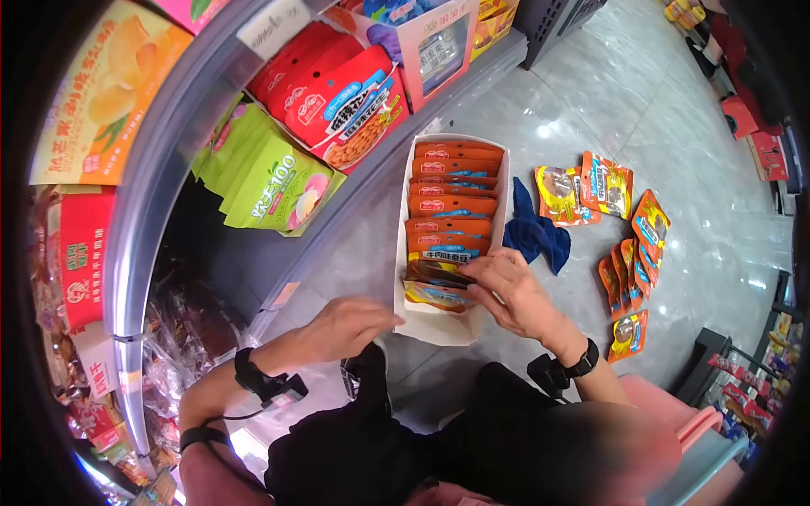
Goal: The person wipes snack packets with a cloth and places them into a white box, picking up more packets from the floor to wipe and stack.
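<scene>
A white open box (pixel 439 326) stands on the floor, filled with a row of upright orange snack packets (pixel 451 207). My right hand (pixel 506 291) is at the box's near right edge, its fingers bent against the front packets (pixel 439 295); whether they grip one is hard to tell. My left hand (pixel 350 327), slightly blurred, is just left of the box's near end, fingers pointing at its wall and apparently holding nothing. A dark blue cloth (pixel 536 234) lies right of the box. Beyond it, loose orange packets (pixel 629 261) are spread on the floor.
Shelves (pixel 337 198) on the left hold red bags (pixel 337 101) and green bags (pixel 274 177). Pink and blue plastic stools or baskets (pixel 675 413) are at the lower right. More goods on a rack (pixel 751 379) stand at the far right.
</scene>
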`<state>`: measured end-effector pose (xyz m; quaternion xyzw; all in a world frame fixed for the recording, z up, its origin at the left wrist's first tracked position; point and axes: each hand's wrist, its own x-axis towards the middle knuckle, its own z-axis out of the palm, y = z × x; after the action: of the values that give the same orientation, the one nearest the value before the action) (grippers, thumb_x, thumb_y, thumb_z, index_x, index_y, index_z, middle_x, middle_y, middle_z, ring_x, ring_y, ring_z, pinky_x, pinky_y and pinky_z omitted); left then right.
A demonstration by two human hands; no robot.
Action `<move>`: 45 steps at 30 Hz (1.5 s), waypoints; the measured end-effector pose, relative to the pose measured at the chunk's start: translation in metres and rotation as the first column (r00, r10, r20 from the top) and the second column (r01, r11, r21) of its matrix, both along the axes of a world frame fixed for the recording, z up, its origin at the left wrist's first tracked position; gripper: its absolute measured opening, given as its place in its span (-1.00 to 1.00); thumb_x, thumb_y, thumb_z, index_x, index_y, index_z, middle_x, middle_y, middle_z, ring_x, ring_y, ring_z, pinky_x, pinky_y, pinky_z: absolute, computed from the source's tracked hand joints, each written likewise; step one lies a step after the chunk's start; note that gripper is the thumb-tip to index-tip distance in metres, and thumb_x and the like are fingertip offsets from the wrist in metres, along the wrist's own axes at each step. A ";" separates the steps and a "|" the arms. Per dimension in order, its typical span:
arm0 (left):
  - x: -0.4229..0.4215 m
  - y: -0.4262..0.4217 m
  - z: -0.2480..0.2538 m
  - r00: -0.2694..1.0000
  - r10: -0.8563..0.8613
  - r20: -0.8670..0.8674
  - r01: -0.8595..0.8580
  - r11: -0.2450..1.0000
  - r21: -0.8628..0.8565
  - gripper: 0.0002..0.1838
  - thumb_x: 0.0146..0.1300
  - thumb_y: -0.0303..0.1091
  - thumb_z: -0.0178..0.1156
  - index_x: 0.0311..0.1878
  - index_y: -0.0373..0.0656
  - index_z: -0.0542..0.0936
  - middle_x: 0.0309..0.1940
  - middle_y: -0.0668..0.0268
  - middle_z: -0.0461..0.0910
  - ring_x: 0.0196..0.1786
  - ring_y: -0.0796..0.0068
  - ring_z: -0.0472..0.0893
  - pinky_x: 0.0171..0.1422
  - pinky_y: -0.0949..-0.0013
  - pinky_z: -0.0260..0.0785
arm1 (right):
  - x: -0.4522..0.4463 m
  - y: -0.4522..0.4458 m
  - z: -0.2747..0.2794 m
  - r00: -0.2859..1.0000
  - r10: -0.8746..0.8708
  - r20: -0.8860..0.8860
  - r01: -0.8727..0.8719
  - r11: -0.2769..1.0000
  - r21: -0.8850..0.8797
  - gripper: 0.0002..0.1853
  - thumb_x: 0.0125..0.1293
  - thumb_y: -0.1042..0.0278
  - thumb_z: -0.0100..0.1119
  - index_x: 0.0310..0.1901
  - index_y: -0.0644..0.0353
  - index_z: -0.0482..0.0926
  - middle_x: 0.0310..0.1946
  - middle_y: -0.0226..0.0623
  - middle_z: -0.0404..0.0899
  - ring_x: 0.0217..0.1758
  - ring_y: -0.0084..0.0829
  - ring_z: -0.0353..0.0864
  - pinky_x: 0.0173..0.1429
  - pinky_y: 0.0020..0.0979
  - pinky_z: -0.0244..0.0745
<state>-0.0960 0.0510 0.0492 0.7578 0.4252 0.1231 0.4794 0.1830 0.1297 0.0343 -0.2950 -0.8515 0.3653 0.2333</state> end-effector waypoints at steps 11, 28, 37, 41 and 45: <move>0.038 0.020 -0.018 0.985 0.168 0.029 -0.150 0.772 0.618 -0.71 -0.02 -0.52 0.21 -0.14 -0.26 0.56 -0.17 0.23 0.53 -0.14 0.27 0.51 -0.12 0.29 0.38 | -0.010 -0.005 0.006 0.995 -0.060 0.084 0.057 0.997 0.046 -0.81 0.17 0.53 0.13 -0.15 0.26 0.54 -0.23 -0.20 0.57 -0.08 -0.15 0.50 0.12 -0.23 0.34; 0.061 0.046 -0.034 0.960 0.209 -0.187 0.033 0.578 0.815 -0.81 -0.18 -0.37 0.10 -0.41 -0.15 0.45 -0.47 0.34 0.33 -0.32 0.40 0.39 -0.26 0.40 0.19 | -0.019 -0.036 -0.005 0.978 0.164 0.127 -0.167 0.986 0.015 -0.69 0.00 0.55 0.15 -0.13 0.31 0.49 -0.21 -0.17 0.55 -0.14 -0.17 0.56 -0.06 -0.26 0.48; 0.054 0.007 -0.047 0.923 0.373 0.091 -0.299 0.549 0.780 -0.89 -0.14 -0.42 0.10 -0.50 -0.15 0.38 -0.46 0.31 0.35 -0.31 0.36 0.42 -0.23 0.32 0.27 | -0.057 -0.049 -0.066 0.518 0.579 0.630 -0.341 0.815 -0.468 -0.74 0.18 0.45 -0.07 -0.08 0.31 0.43 -0.26 0.05 0.59 -0.20 -0.11 0.63 -0.12 -0.15 0.49; 0.048 -0.018 -0.063 0.999 0.022 -0.037 0.008 0.754 0.657 -0.85 -0.14 -0.42 0.20 -0.50 -0.15 0.41 -0.50 0.33 0.37 -0.37 0.38 0.43 -0.28 0.33 0.24 | -0.066 -0.040 -0.069 0.624 0.588 0.515 -0.253 0.775 -0.578 -0.62 0.19 0.41 -0.03 0.04 0.33 0.30 -0.22 0.11 0.56 -0.11 -0.03 0.58 -0.06 -0.17 0.46; 0.051 -0.022 -0.073 0.992 -0.033 -0.120 0.103 0.762 0.640 -0.86 -0.09 -0.37 0.19 -0.52 -0.13 0.42 -0.51 0.35 0.36 -0.41 0.42 0.38 -0.33 0.37 0.17 | -0.078 -0.022 -0.054 0.568 0.657 0.495 -0.122 0.662 -0.739 -0.49 0.16 0.43 -0.01 0.17 0.33 0.21 -0.18 0.13 0.54 -0.04 0.02 0.52 0.01 -0.17 0.42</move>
<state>-0.0453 0.0293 -0.0235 0.8964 0.3530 0.2057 0.1721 0.1046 0.1076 -0.0195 -0.2636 -0.7387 0.5224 -0.3345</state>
